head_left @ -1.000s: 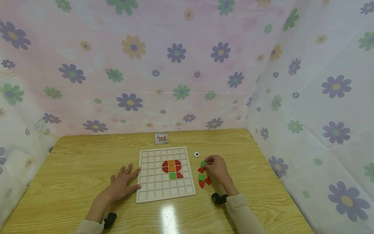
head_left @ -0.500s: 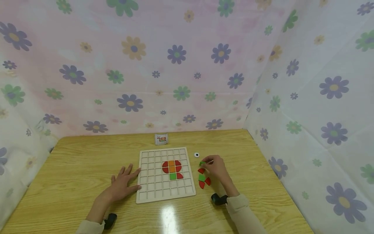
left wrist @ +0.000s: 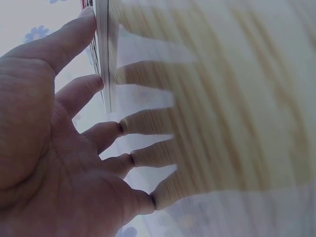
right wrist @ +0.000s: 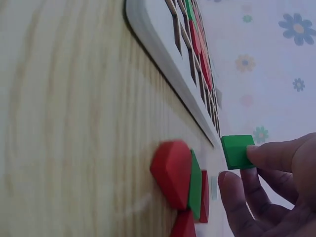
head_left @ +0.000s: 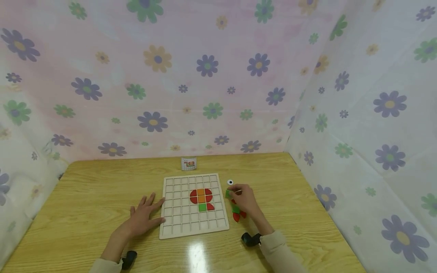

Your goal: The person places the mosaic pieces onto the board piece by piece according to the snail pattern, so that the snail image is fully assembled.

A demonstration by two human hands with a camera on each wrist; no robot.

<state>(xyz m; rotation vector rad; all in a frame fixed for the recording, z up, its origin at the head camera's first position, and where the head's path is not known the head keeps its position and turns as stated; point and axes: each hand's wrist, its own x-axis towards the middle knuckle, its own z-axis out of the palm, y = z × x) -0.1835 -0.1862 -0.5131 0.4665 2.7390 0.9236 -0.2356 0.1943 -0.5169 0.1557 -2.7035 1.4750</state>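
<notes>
A pale wooden grid board (head_left: 181,223) lies on the table, with orange squares (head_left: 201,198), red quarter-round pieces (head_left: 193,196) and a green square (head_left: 203,207) set in its cells. My left hand (head_left: 145,217) is spread on the table, thumb and fingertips at the board's left edge. In the right wrist view, a green square tile (right wrist: 238,151) is pinched between the thumb and fingers of my right hand (right wrist: 276,182). From the head, my right hand (head_left: 244,198) is just off the board's right edge, over loose red pieces (head_left: 236,217) and another green square (head_left: 235,209).
A white round piece with a black dot (head_left: 230,182) lies beyond my right hand. Behind the board is a small picture card (head_left: 189,163). Flowered cloth (head_left: 211,76) hangs along the table's back and sides.
My right hand has lifted the green square tile from the loose pieces and carried it left to beside the board's edge. The left hand stays in place.
</notes>
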